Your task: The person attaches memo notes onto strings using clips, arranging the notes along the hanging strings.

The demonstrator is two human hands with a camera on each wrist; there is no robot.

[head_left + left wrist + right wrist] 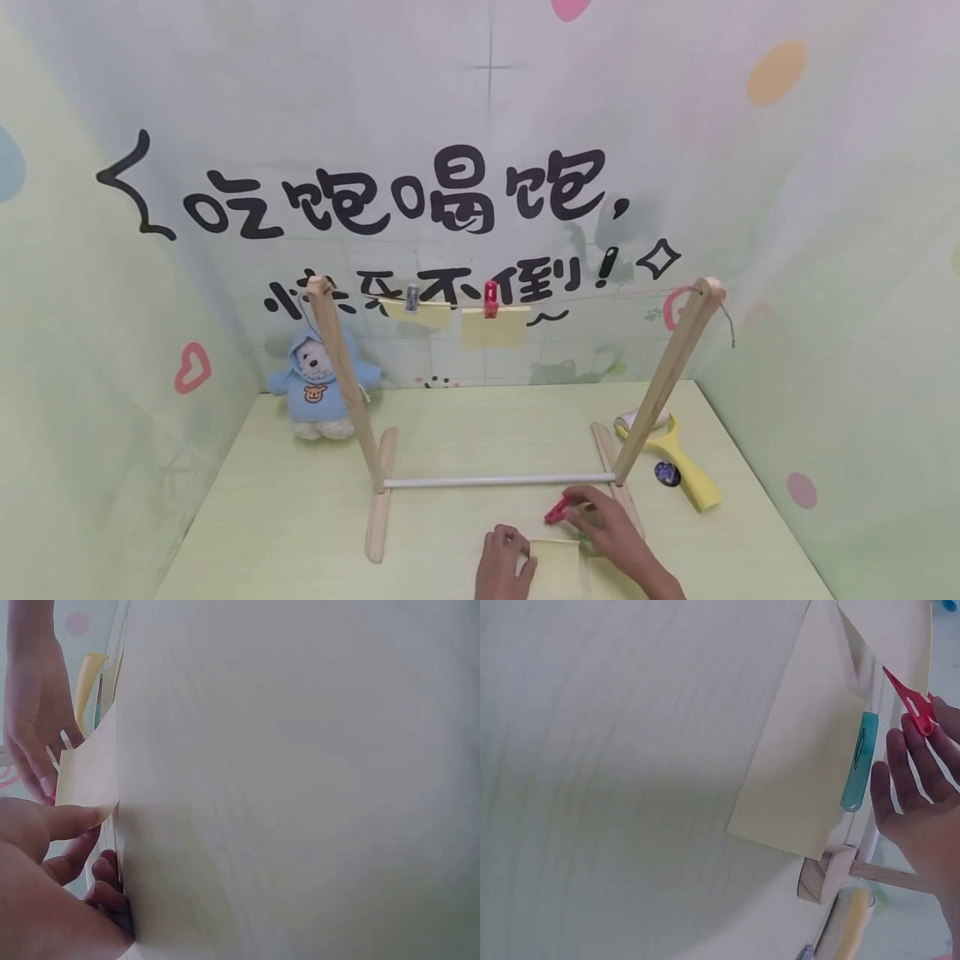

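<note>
My left hand (504, 565) pinches the edge of a pale yellow paper sheet (557, 571) between thumb and finger, low over the table; the left wrist view shows the paper (88, 776) bent up at the pinch. To its right, my right hand (615, 533) holds a red clip (556, 510) by one end between thumb and fingers. That red clip (915, 705) points away from the palm in the right wrist view. Beneath the right hand, a teal clip (860, 761) lies beside another pale sheet (799, 765).
A wooden stand with left post (348, 383), right post (667, 383) and white crossbar (498, 481) carries a string. On it hang two yellow papers under a grey clip (412, 297) and a red one. A plush toy (318, 400) sits left; a yellow-handled roller (693, 475) lies right.
</note>
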